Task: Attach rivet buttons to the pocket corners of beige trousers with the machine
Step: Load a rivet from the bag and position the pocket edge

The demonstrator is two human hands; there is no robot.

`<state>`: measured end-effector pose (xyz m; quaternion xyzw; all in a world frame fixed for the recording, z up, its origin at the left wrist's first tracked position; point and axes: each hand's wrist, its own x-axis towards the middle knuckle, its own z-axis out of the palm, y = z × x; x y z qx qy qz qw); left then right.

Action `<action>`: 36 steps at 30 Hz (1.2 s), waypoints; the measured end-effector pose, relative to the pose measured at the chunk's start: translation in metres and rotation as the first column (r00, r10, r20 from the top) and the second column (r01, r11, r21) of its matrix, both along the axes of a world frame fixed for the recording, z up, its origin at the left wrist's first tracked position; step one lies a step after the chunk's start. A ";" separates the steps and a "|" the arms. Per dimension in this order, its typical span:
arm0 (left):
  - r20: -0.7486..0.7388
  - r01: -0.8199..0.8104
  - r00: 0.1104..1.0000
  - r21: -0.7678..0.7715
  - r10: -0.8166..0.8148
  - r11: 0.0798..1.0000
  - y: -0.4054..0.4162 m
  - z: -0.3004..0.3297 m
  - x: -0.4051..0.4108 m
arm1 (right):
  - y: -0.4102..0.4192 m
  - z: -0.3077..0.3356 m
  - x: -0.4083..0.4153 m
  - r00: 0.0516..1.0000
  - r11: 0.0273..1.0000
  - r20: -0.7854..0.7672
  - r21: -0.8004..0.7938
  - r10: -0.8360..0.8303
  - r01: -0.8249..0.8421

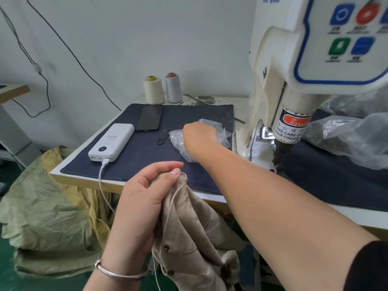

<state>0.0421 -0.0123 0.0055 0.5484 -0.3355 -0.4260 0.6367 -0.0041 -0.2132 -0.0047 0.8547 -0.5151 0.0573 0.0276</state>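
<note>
While gripped (144,192)—trousers (189,223), left hand

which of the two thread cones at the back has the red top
The grey cone, the right-hand one of the pair, nearer the machine. Its core is reddish; the cream cone to its left has a yellow-green core.

Right hand (199,136) fingers hidden inside bag (178,141)

thread cones (154,90): 2 | phone (149,118): 1 | power bank (111,142): 1 | hands (144,193): 2
</note>
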 end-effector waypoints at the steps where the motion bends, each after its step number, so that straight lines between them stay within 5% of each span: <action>1: 0.003 -0.002 1.000 0.002 0.002 1.000 0.000 0.000 0.000 | 0.000 0.000 -0.001 1.000 1.000 0.002 -0.005 0.005 -0.005; 36: 0.009 0.011 1.000 0.004 -0.011 1.000 -0.001 -0.004 -0.001 | 0.004 0.003 -0.009 0.999 0.999 0.041 -0.049 0.019 -0.017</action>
